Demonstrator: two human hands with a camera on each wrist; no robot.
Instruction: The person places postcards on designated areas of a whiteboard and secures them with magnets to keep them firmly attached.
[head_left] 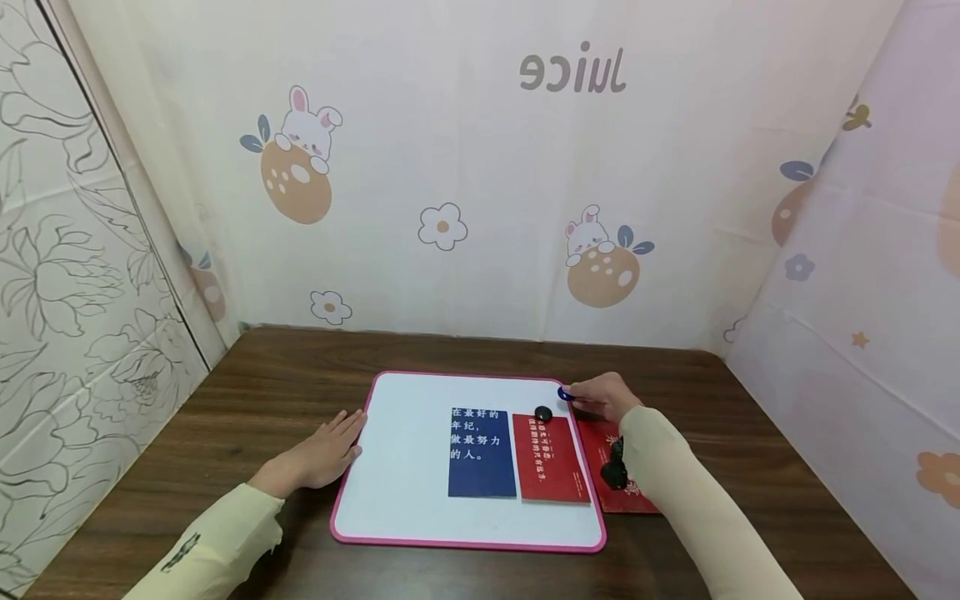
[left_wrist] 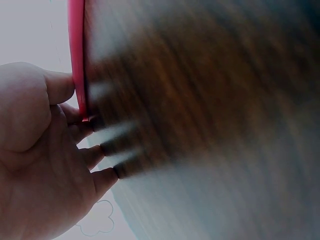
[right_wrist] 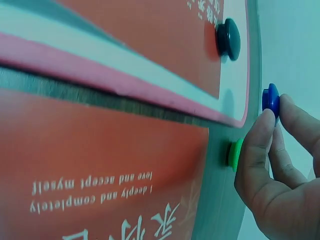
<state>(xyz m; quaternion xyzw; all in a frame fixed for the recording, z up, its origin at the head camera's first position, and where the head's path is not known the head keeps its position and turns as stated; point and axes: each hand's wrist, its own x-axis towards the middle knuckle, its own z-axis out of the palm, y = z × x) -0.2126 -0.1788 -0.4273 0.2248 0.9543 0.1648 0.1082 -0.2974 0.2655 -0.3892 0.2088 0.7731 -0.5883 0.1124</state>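
Observation:
A whiteboard [head_left: 405, 517] with a pink rim lies on the table. On it are a blue card [head_left: 482, 471] and, to its right, a red card [head_left: 555, 475] with a black round magnet [head_left: 543, 413] at its top edge. My right hand [head_left: 606, 395] pinches a blue round magnet [right_wrist: 271, 100] between thumb and fingertips, above the board's far right corner. My left hand [head_left: 324, 452] rests at the board's left edge, fingers stretched out; in the left wrist view its thumb touches the pink rim [left_wrist: 77, 55].
Another red card [right_wrist: 110, 150] with white lettering lies on the table right of the board, partly under the right forearm. A green round magnet [right_wrist: 235, 155] sits behind the right fingers. Printed curtains [head_left: 465, 167] stand behind the dark wooden table [head_left: 750, 467].

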